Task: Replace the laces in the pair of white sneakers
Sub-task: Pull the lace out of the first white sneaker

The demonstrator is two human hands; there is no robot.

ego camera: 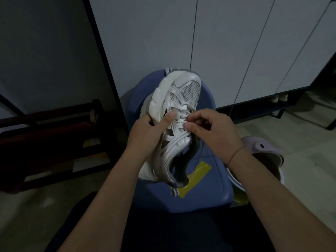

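1. White mesh and rubber fill the middle of my head view: one sneaker (175, 122) lies toe-away on a blue stool (209, 180), heel nearest me.
2. My left hand (145, 131) is wrapped around the shoe's left side, thumb pressed flat over the upper, fingers closed underneath to steady it.
3. My right hand (216, 131) is pinched nearly closed at the eyelets on the right side, thumb and forefinger meeting on a white lace (183, 122); whether the tip sits between them I cannot tell.
4. I judge the step in hand to be working the lace through a middle eyelet; whether it is going in or coming out is not clear.
5. To do it well, I would keep the left hand firm so the shoe does not roll, hold the lace close to its tip, and pull in line with the eyelet instead of sideways, keeping the crossings flat and untwisted.
6. A loose grey strand (201, 151) hangs below my right hand towards the seat; it could snag, so I would keep it clear.
7. Count: one white sneaker clearly in hand, two hands, one stool, two strips of yellow tape (200, 170) on the seat, one pale clog (263, 150) on the floor at right. The second sneaker of the pair I cannot make out for certain.
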